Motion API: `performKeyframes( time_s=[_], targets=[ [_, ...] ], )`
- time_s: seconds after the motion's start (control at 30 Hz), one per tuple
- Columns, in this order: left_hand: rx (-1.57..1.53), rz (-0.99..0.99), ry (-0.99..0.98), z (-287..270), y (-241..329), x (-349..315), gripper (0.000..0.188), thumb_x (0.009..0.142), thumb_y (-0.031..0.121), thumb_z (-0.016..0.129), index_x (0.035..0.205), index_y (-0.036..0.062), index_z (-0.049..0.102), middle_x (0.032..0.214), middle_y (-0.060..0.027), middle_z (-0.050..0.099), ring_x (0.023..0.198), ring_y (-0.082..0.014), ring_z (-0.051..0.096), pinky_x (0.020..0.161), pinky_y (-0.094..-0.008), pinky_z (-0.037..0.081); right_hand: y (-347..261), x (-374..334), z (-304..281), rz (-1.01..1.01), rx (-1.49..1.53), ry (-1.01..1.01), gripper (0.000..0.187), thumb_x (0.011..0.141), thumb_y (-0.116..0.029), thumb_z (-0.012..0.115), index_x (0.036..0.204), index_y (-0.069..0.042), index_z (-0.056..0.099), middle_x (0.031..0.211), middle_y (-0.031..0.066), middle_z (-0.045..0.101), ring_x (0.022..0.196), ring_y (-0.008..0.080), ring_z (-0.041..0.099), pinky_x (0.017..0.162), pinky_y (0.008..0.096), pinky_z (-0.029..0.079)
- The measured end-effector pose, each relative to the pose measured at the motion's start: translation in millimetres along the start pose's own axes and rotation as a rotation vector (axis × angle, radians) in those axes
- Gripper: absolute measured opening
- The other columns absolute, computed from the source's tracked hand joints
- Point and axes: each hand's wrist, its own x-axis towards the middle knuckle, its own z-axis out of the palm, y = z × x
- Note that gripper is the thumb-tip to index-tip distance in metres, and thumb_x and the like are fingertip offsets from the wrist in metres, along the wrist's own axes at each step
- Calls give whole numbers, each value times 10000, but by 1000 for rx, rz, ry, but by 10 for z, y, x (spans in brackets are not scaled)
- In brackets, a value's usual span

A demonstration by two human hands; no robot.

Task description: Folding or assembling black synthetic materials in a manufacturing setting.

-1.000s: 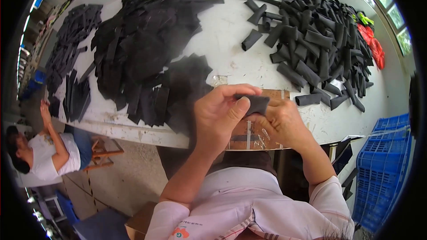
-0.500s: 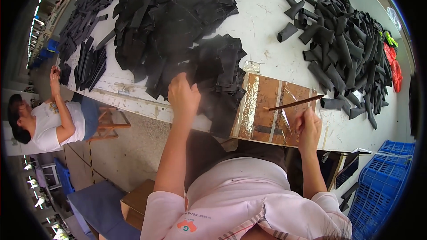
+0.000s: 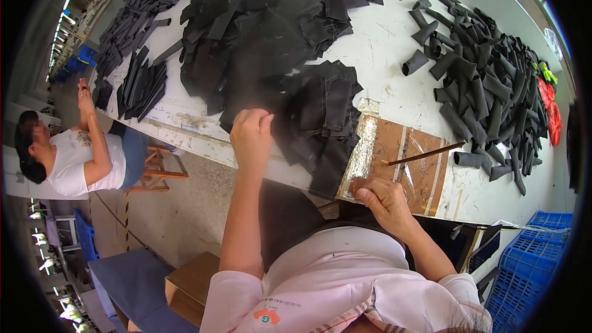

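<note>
My left hand [image 3: 251,142] is at the near edge of a large heap of black fabric pieces [image 3: 246,49], its fingers pinched on a black fabric piece that is partly smeared. To its right, a smaller stack of black fabric pieces [image 3: 333,105] reaches over the table's front edge. My right hand [image 3: 387,203] is closed over the near edge of a brown board [image 3: 425,172] with clear tape strips, thumb toward the stack. Whatever is in its fingers is hidden. A thin dark brown stick [image 3: 428,152] lies across the board beyond this hand.
Rolled black fabric tubes [image 3: 484,80] cover the right side of the white table [image 3: 394,80], beside a red plastic bag [image 3: 548,111]. Narrow black strips [image 3: 142,86] lie at left. A co-worker [image 3: 86,142] sits beyond the left edge. Blue crates [image 3: 524,265] stand at lower right.
My right hand has moved left and nearer, from the board's right side to its near left part. My left hand has shifted slightly nearer. The whole view has turned a little.
</note>
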Motion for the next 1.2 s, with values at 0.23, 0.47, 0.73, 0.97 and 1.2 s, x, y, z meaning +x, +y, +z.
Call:
performKeyframes(
  time_s=[0.23,0.47,0.73,0.97,1.2],
  targets=[
    [-750,-326,14,-324,164,-41,81,782,54,555,825,-14,564,738,-5,558,693,-36,482,632,-185,389,-252,359,45,-155,-18,10,142,786,-121,560,763,18,548,672,124,528,591,271,534,530,324,424],
    [-1054,-435,-454,-519,390,-452,57,768,33,565,822,47,575,738,35,534,680,-31,475,613,-174,379,-393,457,167,-95,378,-98,380,713,-188,667,1002,4,511,812,44,519,680,114,500,635,248,415],
    [-1148,-238,-473,-149,581,-699,38,811,57,537,807,19,531,687,45,467,632,-19,412,555,-170,351,-388,284,267,152,580,128,94,768,-94,632,807,-18,591,670,-10,577,537,38,482,483,170,387],
    [-1163,-202,-530,-117,646,-717,65,818,75,543,800,16,525,693,32,491,648,-24,439,578,-177,379,-277,209,310,68,521,266,84,750,-72,642,793,-13,601,704,1,590,594,58,506,531,198,401],
    [-983,-413,-43,-28,633,-906,122,786,46,564,898,10,530,800,-47,569,721,-86,543,632,-211,433,-399,372,199,-175,-48,361,134,648,11,671,659,33,539,575,81,453,484,184,489,423,293,356]
  ],
)
